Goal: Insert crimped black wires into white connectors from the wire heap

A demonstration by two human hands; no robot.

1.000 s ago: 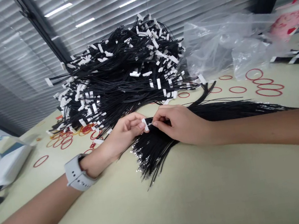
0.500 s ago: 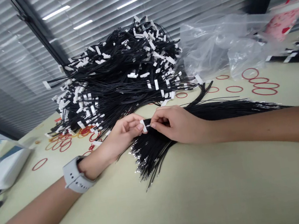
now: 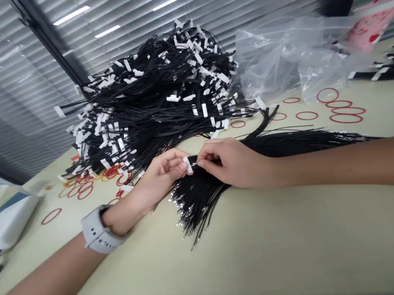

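Observation:
Between thumb and fingers, my left hand (image 3: 166,172) pinches a small white connector (image 3: 188,165), held upright above the wires. Close beside it, my right hand (image 3: 233,162) has its thumb and forefinger pressed together at the connector's right side, pinching a thin black wire whose tip is hidden. Under both hands a thick bundle of loose black wires (image 3: 200,200) lies on the table, its silvery crimped ends fanned toward me. The bundle runs on to the right behind my right forearm. A grey watch strap circles my left wrist.
Behind my hands rises a big heap of black cables with white connectors (image 3: 154,95). Clear plastic bags (image 3: 280,64) and a pink cup (image 3: 371,23) stand back right. Red rubber bands (image 3: 344,111) lie scattered on the pale table (image 3: 268,249). A white device (image 3: 9,223) sits left.
The wire's pale tip that showed between the connector and my right fingers is no longer visible; the right fingertips sit slightly closer to the connector. The view has shifted slightly.

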